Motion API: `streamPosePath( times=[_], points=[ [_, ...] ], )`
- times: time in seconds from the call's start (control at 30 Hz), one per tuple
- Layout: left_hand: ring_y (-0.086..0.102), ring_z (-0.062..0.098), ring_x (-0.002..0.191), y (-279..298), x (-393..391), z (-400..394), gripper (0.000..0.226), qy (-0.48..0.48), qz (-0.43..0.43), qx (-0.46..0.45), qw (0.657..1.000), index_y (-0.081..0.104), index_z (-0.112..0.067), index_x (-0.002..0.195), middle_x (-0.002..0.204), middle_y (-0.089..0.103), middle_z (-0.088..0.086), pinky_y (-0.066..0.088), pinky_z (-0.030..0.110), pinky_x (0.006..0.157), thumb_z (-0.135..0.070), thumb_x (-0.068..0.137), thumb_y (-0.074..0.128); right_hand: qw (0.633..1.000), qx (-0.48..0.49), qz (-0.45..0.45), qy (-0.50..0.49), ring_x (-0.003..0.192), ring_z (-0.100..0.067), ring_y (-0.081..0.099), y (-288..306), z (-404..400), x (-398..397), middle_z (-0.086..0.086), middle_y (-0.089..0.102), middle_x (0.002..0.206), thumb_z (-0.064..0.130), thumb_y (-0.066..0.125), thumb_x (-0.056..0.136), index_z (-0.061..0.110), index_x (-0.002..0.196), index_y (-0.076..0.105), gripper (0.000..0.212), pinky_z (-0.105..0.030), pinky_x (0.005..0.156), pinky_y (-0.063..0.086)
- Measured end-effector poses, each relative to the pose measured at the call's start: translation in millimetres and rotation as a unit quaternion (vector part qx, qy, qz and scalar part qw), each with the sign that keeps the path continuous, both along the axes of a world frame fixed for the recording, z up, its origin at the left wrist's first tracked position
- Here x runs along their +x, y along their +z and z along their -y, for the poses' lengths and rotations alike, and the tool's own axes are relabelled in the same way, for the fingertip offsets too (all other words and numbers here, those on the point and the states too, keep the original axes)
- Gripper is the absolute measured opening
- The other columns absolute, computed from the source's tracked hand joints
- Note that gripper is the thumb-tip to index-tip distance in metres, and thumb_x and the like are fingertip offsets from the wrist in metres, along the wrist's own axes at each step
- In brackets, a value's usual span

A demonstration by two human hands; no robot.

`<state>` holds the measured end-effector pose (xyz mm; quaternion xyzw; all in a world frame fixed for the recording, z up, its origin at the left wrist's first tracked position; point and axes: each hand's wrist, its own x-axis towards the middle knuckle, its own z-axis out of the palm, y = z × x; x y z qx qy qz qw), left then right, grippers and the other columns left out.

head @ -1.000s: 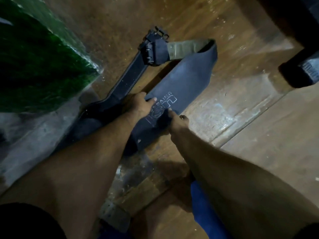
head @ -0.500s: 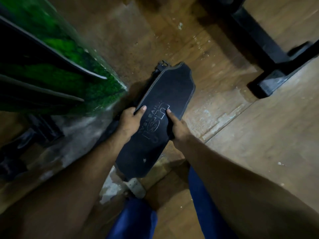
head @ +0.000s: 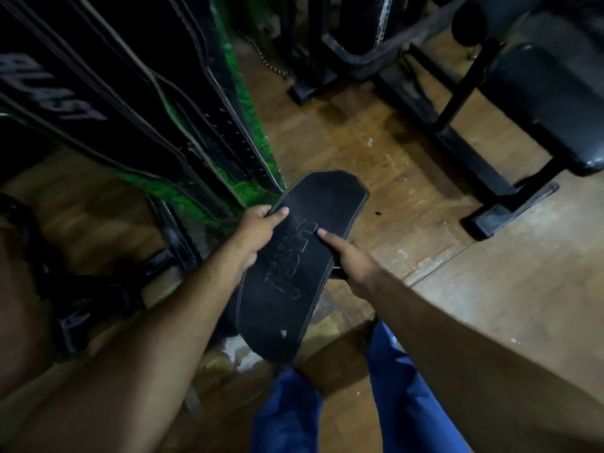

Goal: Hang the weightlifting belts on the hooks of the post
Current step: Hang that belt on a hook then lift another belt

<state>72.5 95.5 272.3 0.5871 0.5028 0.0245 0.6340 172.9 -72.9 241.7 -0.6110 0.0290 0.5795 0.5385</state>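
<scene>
Both hands are clamped on one black leather belt (head: 304, 256), held in the air above the wooden floor (head: 490, 289), wide back panel facing the camera.

Left hand (head: 255, 235): grips the belt's left edge, thumb lying across the front face, fingers wrapped behind and hidden. Closed around the edge, no gap visible.

Right hand (head: 353, 259): grips the right edge, thumb pressed flat on the front face near the embossing, fingers curled underneath. A bit of dark strap or hardware pokes out under this hand; too dark to tell which.

Belt position: runs diagonally between the two hands, the far rounded end pointing up and right, the near end hanging down toward the blue trousers (head: 287, 413). Hands sit roughly mid-length, one on each side. The far tip is just beside the green post (head: 248, 132), not touching it as far as I can see.

Writing: embossed logo across the belt's face, running lengthways between the thumbs. Large stylised letters plus a smaller line of text; not legible at this light.

Hanging belts (head: 137, 103): several dark ones with pale stitching along the post at upper left, one showing rows of punched holes. The leftmost carries big pale block letters, partly cut off, reads like "BLAST". Hooks themselves are not visible.

Upper right: a black metal bench frame (head: 464, 148) with a dark pad (head: 549, 106), well apart from the belt.
</scene>
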Motion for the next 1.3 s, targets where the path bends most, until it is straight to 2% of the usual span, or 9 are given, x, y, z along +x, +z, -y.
streamPosePath(
  times=[0.1,0.2,0.43,0.53,0.67,0.87,0.97,1.13,1.3],
  points=[
    [0.069,0.015,0.08,55,-34,23,0.01,0.034,0.052,0.046,0.997,0.069,-0.014,0.092,0.09,0.074,0.002,0.058,0.024,0.071,-0.015,0.099,0.061,0.997,0.004,0.007,-0.083,0.096,-0.026,0.076,51,-3,-14,-0.007,0.078,0.11,0.058,0.074,0.084,0.015,0.118,0.071,0.054,-0.04,0.08,0.061],
    [0.071,0.022,0.089,93,-75,48,0.008,0.073,0.087,0.046,0.992,0.067,-0.016,0.091,0.094,0.076,0.006,0.058,0.042,0.086,-0.016,0.098,0.063,0.989,0.041,0.029,-0.14,0.099,-0.034,0.075,97,-11,-22,-0.016,0.076,0.115,0.036,0.08,0.086,0.006,0.122,0.069,0.048,-0.047,0.085,0.062],
    [0.072,0.026,0.107,195,-122,68,0.014,0.2,0.143,0.049,0.968,0.069,-0.021,0.111,0.111,0.077,0.005,0.056,0.049,0.099,-0.024,0.098,0.065,0.989,0.14,0.044,0.017,0.096,-0.04,0.074,196,-20,-65,-0.021,0.077,0.103,0.019,0.071,0.093,-0.005,0.114,0.069,0.032,-0.04,0.075,0.063],
    [0.07,0.03,0.112,225,-130,69,0.02,0.221,0.166,0.11,0.955,0.066,-0.014,0.119,0.119,0.074,0.011,0.055,0.05,0.1,-0.019,0.102,0.057,0.982,0.156,0.049,0.098,0.072,-0.023,0.077,233,-21,-66,-0.015,0.077,0.08,0.019,0.069,0.094,-0.004,0.095,0.071,0.023,-0.028,0.06,0.06],
    [0.071,0.023,0.107,251,-137,93,0.021,0.21,0.217,0.125,0.945,0.062,-0.013,0.121,0.116,0.074,0.007,0.057,0.039,0.092,-0.009,0.102,0.054,0.978,0.17,0.063,0.1,0.106,-0.048,0.069,282,-40,-52,-0.029,0.072,0.114,0.033,0.082,0.082,-0.005,0.114,0.071,0.052,-0.058,0.092,0.057],
    [0.071,0.026,0.111,306,-146,98,0.03,0.239,0.22,0.115,0.939,0.066,-0.01,0.126,0.117,0.076,0.008,0.057,0.037,0.093,-0.023,0.1,0.06,0.943,0.266,0.099,0.172,0.097,-0.038,0.073,323,-39,-63,-0.024,0.075,0.109,0.007,0.076,0.087,-0.006,0.115,0.07,0.032,-0.041,0.084,0.061],
    [0.076,0.023,0.089,341,-146,78,0.017,0.271,0.243,0.152,0.919,0.07,-0.011,0.111,0.099,0.079,0.008,0.061,0.036,0.08,-0.019,0.101,0.058,0.912,0.294,0.116,0.262,0.088,-0.029,0.073,331,-33,-72,-0.02,0.074,0.109,0.003,0.072,0.089,-0.005,0.118,0.069,0.03,-0.032,0.078,0.06],
    [0.074,0.015,0.087,359,-149,85,0.018,0.24,0.273,0.231,0.903,0.064,-0.009,0.112,0.099,0.077,0.004,0.061,0.032,0.081,-0.003,0.102,0.051,0.91,0.3,0.059,0.281,0.121,-0.034,0.065,357,-46,-72,-0.021,0.069,0.128,0.052,0.058,0.097,0.004,0.134,0.062,0.061,-0.048,0.107,0.05],
    [0.072,0.011,0.102,355,-147,103,0.032,0.147,0.27,0.269,0.913,0.062,-0.017,0.12,0.105,0.078,-0.005,0.057,0.024,0.085,0.006,0.099,0.051,0.895,0.285,0.148,0.31,0.071,-0.014,0.071,401,-73,-71,-0.004,0.077,0.086,0.04,0.067,0.095,0.008,0.106,0.074,0.035,-0.03,0.066,0.056]
  ],
)
